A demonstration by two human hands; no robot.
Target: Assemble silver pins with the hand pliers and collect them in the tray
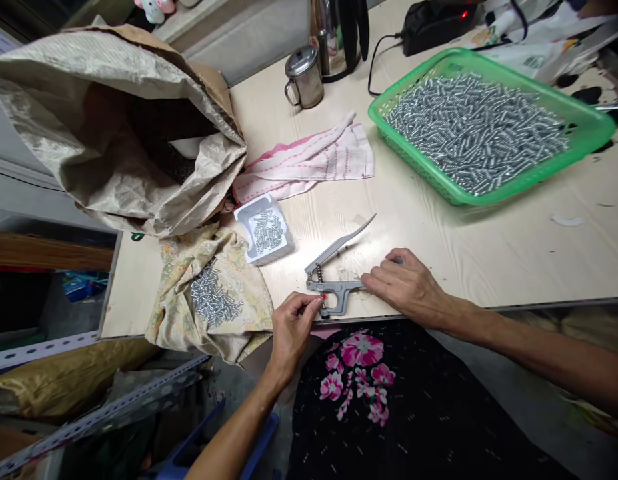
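Grey snap pliers (342, 288) lie near the table's front edge, their upper handle raised and a spring showing beside the hinge. My right hand (406, 283) is closed around the fixed handle. At the jaws, beside a small red part (323, 296), my left hand (296, 327) pinches with thumb and forefinger; whatever is between the fingertips is too small to make out. Left of the pliers stands a white plastic box (287, 248) with small metal pieces in it. A pile of similar metal pieces (213, 297) rests on a patterned yellowish cloth (256, 293).
A green basket (456, 193) full of short metal springs or tubes stands at the right. Behind the box are a pink-white towel (339, 157) and a large open paper sack (33, 87). A lidded metal mug (311, 83) and a black power adapter (429, 30) stand farther back.
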